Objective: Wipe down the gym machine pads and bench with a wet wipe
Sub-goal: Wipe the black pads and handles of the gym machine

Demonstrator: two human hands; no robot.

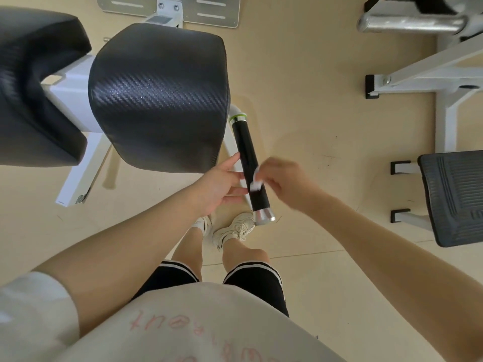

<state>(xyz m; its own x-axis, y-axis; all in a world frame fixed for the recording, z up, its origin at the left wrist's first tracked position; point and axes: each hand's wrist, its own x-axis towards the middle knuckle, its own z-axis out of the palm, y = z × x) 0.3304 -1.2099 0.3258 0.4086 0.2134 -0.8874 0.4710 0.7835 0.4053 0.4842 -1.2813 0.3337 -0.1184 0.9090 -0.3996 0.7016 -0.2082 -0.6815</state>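
Note:
A black seat pad [159, 95] of the gym machine fills the upper left, and a second black pad [34, 87] lies at the far left. Beside the seat juts a black handle grip [251, 163] with a silver end cap. My right hand [285, 181] pinches a small crumpled white wet wipe [256, 182] against the lower part of the grip. My left hand [222, 184] reaches in from the left with straight fingers, the fingertips touching the grip's side.
White machine frame legs [78, 176] stand on the beige floor under the pads. A ribbed black footplate [454, 197] sits at the right edge, with another white frame [428, 74] and a chrome bar [410, 23] above it. My feet [235, 228] are below the handle.

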